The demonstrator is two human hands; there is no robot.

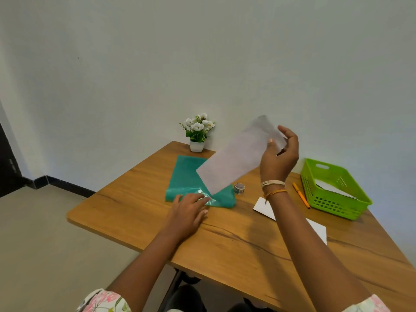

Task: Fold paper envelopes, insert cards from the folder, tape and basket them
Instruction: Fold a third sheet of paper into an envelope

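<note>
My right hand (280,157) pinches the far end of a long white card (236,158) and holds it tilted in the air above the table. Below it lies a teal folder (188,176) on the wooden table (225,239). My left hand (190,207) rests flat on the folder's shiny near edge, fingers spread. A small roll of tape (239,188) stands just right of the folder. A white paper envelope (315,228) lies on the table, partly hidden behind my right forearm. The green basket (333,199) at the right holds white paper.
An orange pen (301,195) lies between the envelope and the basket. A small white pot of white flowers (198,134) stands at the table's far edge by the wall. The table's left and near edges drop to the floor.
</note>
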